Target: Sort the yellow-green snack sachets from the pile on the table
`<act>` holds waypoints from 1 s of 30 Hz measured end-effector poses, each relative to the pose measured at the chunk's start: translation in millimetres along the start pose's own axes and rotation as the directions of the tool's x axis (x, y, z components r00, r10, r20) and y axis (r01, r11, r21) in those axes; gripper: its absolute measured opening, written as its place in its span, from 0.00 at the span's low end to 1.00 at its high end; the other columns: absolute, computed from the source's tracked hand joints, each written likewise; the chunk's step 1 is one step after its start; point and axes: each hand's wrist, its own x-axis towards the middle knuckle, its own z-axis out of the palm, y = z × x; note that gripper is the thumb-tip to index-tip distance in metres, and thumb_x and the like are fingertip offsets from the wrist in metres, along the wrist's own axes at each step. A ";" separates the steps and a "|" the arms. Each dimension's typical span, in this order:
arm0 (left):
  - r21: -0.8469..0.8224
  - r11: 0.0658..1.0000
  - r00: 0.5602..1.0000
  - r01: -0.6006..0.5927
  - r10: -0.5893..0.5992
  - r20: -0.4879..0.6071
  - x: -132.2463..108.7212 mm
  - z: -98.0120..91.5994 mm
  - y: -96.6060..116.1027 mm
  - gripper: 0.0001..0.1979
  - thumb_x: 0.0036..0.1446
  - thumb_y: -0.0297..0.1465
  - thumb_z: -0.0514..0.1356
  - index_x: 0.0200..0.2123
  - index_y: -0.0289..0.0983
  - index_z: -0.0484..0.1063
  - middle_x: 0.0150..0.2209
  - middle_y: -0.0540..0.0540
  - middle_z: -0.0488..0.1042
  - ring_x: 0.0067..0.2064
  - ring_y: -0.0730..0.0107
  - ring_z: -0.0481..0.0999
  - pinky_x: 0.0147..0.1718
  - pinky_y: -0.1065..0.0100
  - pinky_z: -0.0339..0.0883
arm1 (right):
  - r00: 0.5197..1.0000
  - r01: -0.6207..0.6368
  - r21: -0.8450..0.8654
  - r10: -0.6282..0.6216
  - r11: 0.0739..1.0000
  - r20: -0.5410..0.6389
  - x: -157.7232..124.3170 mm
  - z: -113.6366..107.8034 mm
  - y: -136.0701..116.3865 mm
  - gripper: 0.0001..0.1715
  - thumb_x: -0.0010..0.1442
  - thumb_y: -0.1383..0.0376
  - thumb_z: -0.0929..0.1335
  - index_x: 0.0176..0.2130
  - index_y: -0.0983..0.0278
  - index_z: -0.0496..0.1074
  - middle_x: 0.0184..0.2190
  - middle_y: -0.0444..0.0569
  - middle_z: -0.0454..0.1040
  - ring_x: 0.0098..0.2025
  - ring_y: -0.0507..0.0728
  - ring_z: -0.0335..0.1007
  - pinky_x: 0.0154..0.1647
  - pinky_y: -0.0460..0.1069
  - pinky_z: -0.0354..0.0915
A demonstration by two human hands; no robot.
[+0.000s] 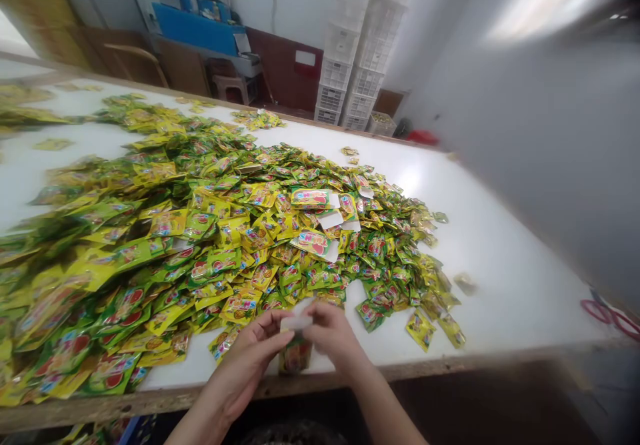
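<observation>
Near the table's front edge, a small printed box (296, 353) stands between my hands, its white flaps raised at the top. My left hand (255, 345) is closed on the box's left side, thumb across the front by the flap. The fingers of my right hand (327, 328) are bent at the flaps on the right; motion blurs them, and whether they pinch a flap is unclear. Beyond the hands spreads a large heap of green and yellow sachets (220, 225). On the heap lie several flat printed cartons with white flaps, among them a green one (311, 198) and another (313, 243).
The white table (480, 231) runs to a wooden edge. Red-handled scissors (610, 315) lie at the far right. A few loose sachets (421, 328) are right of my hands. Stacked white crates (333, 81) and a blue-covered table (197, 30) stand behind.
</observation>
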 end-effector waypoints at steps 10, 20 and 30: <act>0.286 0.940 0.952 -0.185 0.244 -0.186 12.7 -8.2 -13.4 0.13 0.52 0.38 0.67 0.41 0.40 0.81 0.46 0.44 0.81 0.51 0.57 0.75 0.52 0.64 0.67 | 0.982 0.168 -0.076 -0.174 0.983 -0.071 3.3 -2.4 -2.0 0.15 0.52 0.55 0.74 0.35 0.64 0.82 0.28 0.46 0.74 0.25 0.49 0.63 0.22 0.44 0.61; 0.637 0.692 0.899 -0.341 0.438 0.005 18.5 -10.6 -7.4 0.09 0.55 0.37 0.65 0.37 0.43 0.83 0.41 0.44 0.81 0.47 0.55 0.77 0.49 0.61 0.69 | 0.928 0.320 -0.256 -0.357 0.912 -0.112 -2.1 -5.4 2.7 0.12 0.47 0.58 0.78 0.32 0.60 0.82 0.28 0.46 0.74 0.26 0.53 0.67 0.26 0.48 0.67; 0.677 0.591 0.846 -0.439 0.526 0.089 4.4 -15.1 -19.4 0.15 0.53 0.33 0.66 0.45 0.48 0.80 0.45 0.45 0.81 0.47 0.55 0.78 0.47 0.62 0.72 | 0.779 0.518 -0.505 -0.625 0.690 -0.055 -27.7 3.0 21.4 0.08 0.59 0.67 0.70 0.40 0.57 0.79 0.37 0.49 0.74 0.38 0.57 0.70 0.39 0.50 0.67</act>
